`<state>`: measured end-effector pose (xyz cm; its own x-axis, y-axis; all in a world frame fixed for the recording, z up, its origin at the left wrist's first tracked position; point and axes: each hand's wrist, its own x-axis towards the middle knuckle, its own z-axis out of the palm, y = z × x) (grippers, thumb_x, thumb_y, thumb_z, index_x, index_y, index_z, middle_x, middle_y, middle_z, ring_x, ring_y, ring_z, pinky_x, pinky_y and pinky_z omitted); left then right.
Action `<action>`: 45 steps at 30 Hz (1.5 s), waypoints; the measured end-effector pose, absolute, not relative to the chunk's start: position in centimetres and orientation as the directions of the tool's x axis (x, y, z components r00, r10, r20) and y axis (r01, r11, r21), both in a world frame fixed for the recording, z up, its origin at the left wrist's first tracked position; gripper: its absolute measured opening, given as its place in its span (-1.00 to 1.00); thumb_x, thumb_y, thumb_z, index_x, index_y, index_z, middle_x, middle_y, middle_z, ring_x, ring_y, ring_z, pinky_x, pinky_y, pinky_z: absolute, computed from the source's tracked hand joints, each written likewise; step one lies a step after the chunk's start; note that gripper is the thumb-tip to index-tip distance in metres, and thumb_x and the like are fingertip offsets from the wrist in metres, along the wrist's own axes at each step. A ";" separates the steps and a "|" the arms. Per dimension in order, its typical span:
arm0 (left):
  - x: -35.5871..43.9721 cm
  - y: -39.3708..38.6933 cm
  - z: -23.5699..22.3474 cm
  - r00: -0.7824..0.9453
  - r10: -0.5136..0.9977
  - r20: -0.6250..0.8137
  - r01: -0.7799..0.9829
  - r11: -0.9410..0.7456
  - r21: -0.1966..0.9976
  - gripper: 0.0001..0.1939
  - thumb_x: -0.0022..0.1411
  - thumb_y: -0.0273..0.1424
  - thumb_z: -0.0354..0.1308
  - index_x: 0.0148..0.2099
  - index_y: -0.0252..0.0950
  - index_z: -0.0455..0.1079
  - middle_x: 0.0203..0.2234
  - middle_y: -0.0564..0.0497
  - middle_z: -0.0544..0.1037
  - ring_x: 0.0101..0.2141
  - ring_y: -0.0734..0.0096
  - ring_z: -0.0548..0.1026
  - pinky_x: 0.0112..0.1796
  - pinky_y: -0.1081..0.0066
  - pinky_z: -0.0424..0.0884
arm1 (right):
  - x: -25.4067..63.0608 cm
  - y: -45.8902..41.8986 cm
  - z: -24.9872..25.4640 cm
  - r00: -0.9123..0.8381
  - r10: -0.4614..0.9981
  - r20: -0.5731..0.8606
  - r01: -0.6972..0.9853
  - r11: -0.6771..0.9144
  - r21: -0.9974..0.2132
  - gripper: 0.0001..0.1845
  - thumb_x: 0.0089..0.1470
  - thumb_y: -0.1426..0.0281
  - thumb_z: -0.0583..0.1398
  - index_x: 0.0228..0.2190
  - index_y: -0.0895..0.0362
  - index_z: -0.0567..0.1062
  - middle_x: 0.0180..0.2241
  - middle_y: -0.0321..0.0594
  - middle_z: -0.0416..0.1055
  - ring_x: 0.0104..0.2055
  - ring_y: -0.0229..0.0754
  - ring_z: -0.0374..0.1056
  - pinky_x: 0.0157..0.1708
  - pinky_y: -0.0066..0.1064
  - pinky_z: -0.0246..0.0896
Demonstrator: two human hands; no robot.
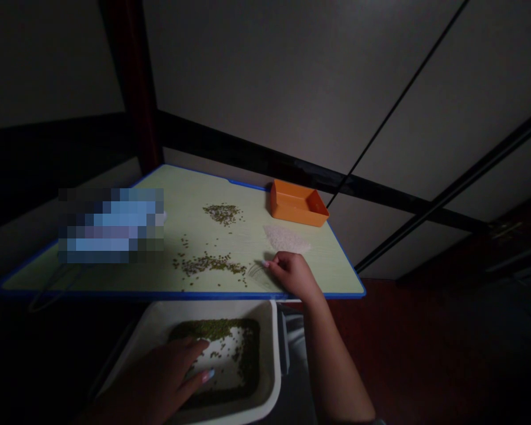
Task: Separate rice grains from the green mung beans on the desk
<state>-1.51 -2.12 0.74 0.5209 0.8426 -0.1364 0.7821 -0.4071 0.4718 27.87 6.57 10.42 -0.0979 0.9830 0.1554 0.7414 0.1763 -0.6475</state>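
Observation:
My left hand lies flat with its fingers stretched out inside a white tray that holds green beans mixed with some white grains. My right hand rests on the pale green table near its front edge. Its fingers are curled and touch the surface beside a faint clear object I cannot make out. A pile of white rice lies just beyond that hand. Green beans are scattered in two patches, one near and one farther back.
An orange box stands at the table's far right corner. A blurred-out blue patch covers the table's left part. The table has a blue rim. Dark walls and a dark red post stand behind; the floor at right is dim.

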 end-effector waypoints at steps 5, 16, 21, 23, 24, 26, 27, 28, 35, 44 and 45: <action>-1.6 -2.0 0.2 0.522 0.845 -0.119 0.778 -0.415 0.471 -0.52 0.27 -0.06 0.11 0.12 -0.10 0.59 0.06 -0.11 0.69 0.06 0.04 0.65 0.11 0.13 0.54 | 27.9 6.8 10.3 -0.114 0.979 0.169 0.740 0.197 -0.644 -0.65 0.21 0.32 0.31 -0.57 0.10 0.41 -0.62 -0.37 0.31 -0.54 -0.28 0.20 -0.48 -0.45 -0.08; -1.7 -2.2 0.0 0.518 0.852 -0.071 0.770 -0.429 0.473 -0.54 0.27 -0.05 0.13 0.09 -0.08 0.60 0.02 -0.09 0.71 0.03 0.08 0.67 0.09 0.20 0.56 | 26.6 6.7 10.6 -0.132 0.980 0.149 0.747 0.197 -0.635 -0.66 0.22 0.33 0.31 -0.56 0.11 0.42 -0.60 -0.37 0.32 -0.52 -0.29 0.21 -0.46 -0.47 -0.07; -2.0 -2.2 -0.4 0.519 0.854 -0.046 0.753 -0.431 0.498 -0.55 0.28 -0.03 0.12 0.09 -0.04 0.60 0.04 -0.06 0.71 0.04 0.10 0.67 0.12 0.19 0.54 | 26.7 6.8 10.5 -0.071 0.984 0.165 0.778 0.158 -0.608 -0.67 0.23 0.31 0.30 -0.55 0.10 0.43 -0.60 -0.34 0.35 -0.52 -0.26 0.22 -0.46 -0.46 -0.08; -1.9 -2.2 -0.5 0.521 0.852 -0.043 0.747 -0.431 0.507 -0.55 0.28 -0.03 0.12 0.09 -0.05 0.60 0.02 -0.07 0.71 0.02 0.08 0.67 0.10 0.18 0.55 | 27.0 6.8 10.4 -0.048 0.985 0.166 0.786 0.140 -0.602 -0.67 0.23 0.30 0.30 -0.55 0.10 0.44 -0.60 -0.33 0.37 -0.53 -0.25 0.22 -0.47 -0.45 -0.09; -1.9 -2.2 -0.5 0.523 0.851 -0.039 0.744 -0.434 0.508 -0.55 0.28 -0.02 0.11 0.08 -0.05 0.60 0.02 -0.07 0.72 0.02 0.08 0.67 0.09 0.18 0.56 | 27.2 6.8 10.3 -0.038 0.985 0.169 0.789 0.134 -0.599 -0.67 0.23 0.29 0.30 -0.55 0.09 0.44 -0.60 -0.33 0.38 -0.53 -0.25 0.23 -0.47 -0.45 -0.09; -1.9 -2.2 -0.5 0.523 0.852 -0.026 0.740 -0.440 0.508 -0.55 0.29 0.00 0.11 0.08 -0.04 0.60 0.00 -0.07 0.72 0.00 0.08 0.68 0.08 0.17 0.57 | 27.5 6.9 10.2 -0.022 0.984 0.176 0.794 0.124 -0.595 -0.68 0.23 0.29 0.29 -0.55 0.09 0.45 -0.60 -0.31 0.40 -0.53 -0.24 0.24 -0.48 -0.44 -0.10; -1.9 -2.2 -0.5 0.524 0.851 -0.023 0.740 -0.442 0.508 -0.55 0.30 0.00 0.10 0.08 -0.04 0.60 0.00 -0.07 0.72 0.01 0.09 0.68 0.08 0.17 0.56 | 27.6 6.9 10.2 -0.014 0.984 0.180 0.794 0.120 -0.595 -0.67 0.22 0.29 0.29 -0.55 0.09 0.44 -0.60 -0.31 0.40 -0.53 -0.24 0.24 -0.48 -0.44 -0.10; -1.9 -2.2 -0.5 0.525 0.851 -0.023 0.740 -0.442 0.507 -0.55 0.30 -0.01 0.10 0.09 -0.03 0.59 0.01 -0.06 0.72 0.01 0.10 0.68 0.09 0.18 0.56 | 27.6 7.0 10.2 -0.008 0.984 0.181 0.793 0.117 -0.597 -0.67 0.22 0.29 0.29 -0.55 0.09 0.44 -0.60 -0.31 0.40 -0.53 -0.24 0.24 -0.48 -0.44 -0.10; -1.8 -2.2 0.0 0.526 0.849 -0.040 0.742 -0.435 0.510 -0.56 0.28 -0.03 0.12 0.08 -0.04 0.59 0.01 -0.05 0.72 0.00 0.09 0.68 0.08 0.21 0.56 | 27.3 7.0 10.3 -0.063 0.985 0.163 0.771 0.152 -0.619 -0.67 0.22 0.30 0.29 -0.55 0.09 0.42 -0.61 -0.34 0.35 -0.54 -0.26 0.21 -0.48 -0.45 -0.08; -1.6 -2.2 0.5 0.502 0.853 -0.142 0.775 -0.372 0.510 -0.51 0.28 -0.09 0.08 0.14 -0.10 0.57 0.09 -0.11 0.68 0.08 0.06 0.64 0.16 0.13 0.50 | 26.5 7.1 10.1 -0.057 0.985 0.161 0.780 0.145 -0.608 -0.66 0.22 0.29 0.30 -0.56 0.09 0.42 -0.60 -0.34 0.35 -0.52 -0.27 0.21 -0.47 -0.45 -0.09; -1.6 -2.2 0.5 0.501 0.854 -0.142 0.776 -0.371 0.510 -0.51 0.27 -0.09 0.09 0.13 -0.11 0.58 0.08 -0.11 0.68 0.08 0.06 0.64 0.15 0.13 0.51 | 26.5 7.1 10.0 -0.041 0.986 0.160 0.784 0.131 -0.607 -0.66 0.22 0.29 0.30 -0.56 0.09 0.41 -0.60 -0.34 0.35 -0.53 -0.26 0.21 -0.47 -0.45 -0.10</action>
<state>-1.56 -2.18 0.53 0.5010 0.8537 -0.1420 0.7760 -0.3705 0.5104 26.53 7.10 10.04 -0.0411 0.9862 0.1604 0.7836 0.1314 -0.6073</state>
